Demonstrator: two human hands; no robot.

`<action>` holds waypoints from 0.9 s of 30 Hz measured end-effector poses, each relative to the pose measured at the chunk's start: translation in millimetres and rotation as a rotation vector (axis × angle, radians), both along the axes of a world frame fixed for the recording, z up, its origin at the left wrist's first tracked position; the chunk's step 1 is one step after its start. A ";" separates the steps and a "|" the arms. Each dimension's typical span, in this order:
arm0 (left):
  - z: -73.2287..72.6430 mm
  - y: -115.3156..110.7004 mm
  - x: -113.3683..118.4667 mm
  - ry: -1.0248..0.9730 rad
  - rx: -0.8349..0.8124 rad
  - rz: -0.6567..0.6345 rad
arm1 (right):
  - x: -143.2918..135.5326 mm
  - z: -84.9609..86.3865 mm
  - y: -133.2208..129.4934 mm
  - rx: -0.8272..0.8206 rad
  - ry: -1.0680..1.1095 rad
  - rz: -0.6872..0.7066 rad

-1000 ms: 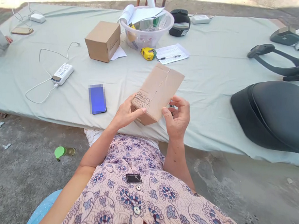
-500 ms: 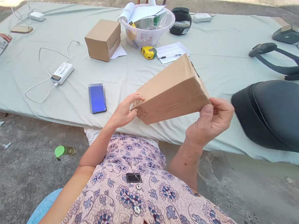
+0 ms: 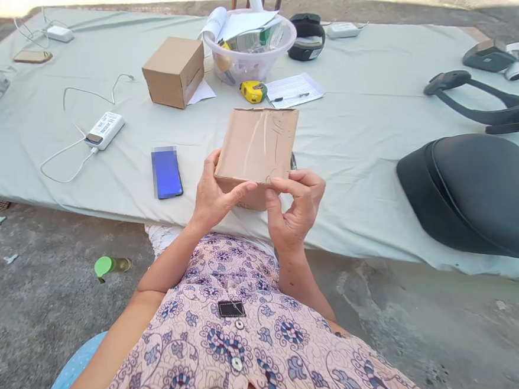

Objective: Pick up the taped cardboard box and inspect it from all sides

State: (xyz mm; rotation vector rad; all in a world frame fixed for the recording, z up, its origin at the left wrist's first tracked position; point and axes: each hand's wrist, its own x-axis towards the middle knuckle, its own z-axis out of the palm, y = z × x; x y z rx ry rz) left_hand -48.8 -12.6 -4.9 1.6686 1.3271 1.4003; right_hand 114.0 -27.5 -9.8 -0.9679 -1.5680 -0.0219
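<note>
A brown cardboard box (image 3: 256,141) with scribbled pen marks and a strip of shiny tape faces me at the table's near edge. My left hand (image 3: 217,191) grips its left side, the thumb lying along the near edge. At the near right corner, my right hand (image 3: 296,207) pinches the box edge between thumb and fingers. A small dark object (image 3: 293,161) shows just behind the box's right side; I cannot make out what it is. To the left of my hands a phone (image 3: 167,172) lies on the cloth.
Behind the box are a yellow tape measure (image 3: 253,92), a written sheet (image 3: 295,89) with a pen, a second cardboard box (image 3: 174,73) and a filled plastic basin (image 3: 254,58). A white power bank (image 3: 104,131) lies left; a black padded seat (image 3: 477,197) is at right.
The box has been turned so its marked, taped face shows, and it now sits further left. My right hand has moved left with it. A hand at the far left is gone from view.
</note>
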 end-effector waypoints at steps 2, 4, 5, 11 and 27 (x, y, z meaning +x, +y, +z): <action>1.8 -0.5 -0.3 0.002 -0.020 -0.020 | 1.0 -0.3 -0.3 -0.029 0.001 -0.012; 3.4 -0.6 -1.0 0.000 -0.030 -0.047 | 2.4 -1.6 0.0 -0.064 0.020 -0.015; 3.8 -0.5 -1.4 -0.003 -0.033 -0.059 | 2.9 -2.4 0.3 -0.077 0.029 -0.015; 1.9 2.3 -5.9 -0.005 -0.038 -0.122 | 6.6 -8.4 3.0 -0.075 0.060 -0.016; -61.2 33.4 -4.1 0.018 -0.329 -0.221 | 18.6 -14.2 13.0 -0.025 0.194 -0.115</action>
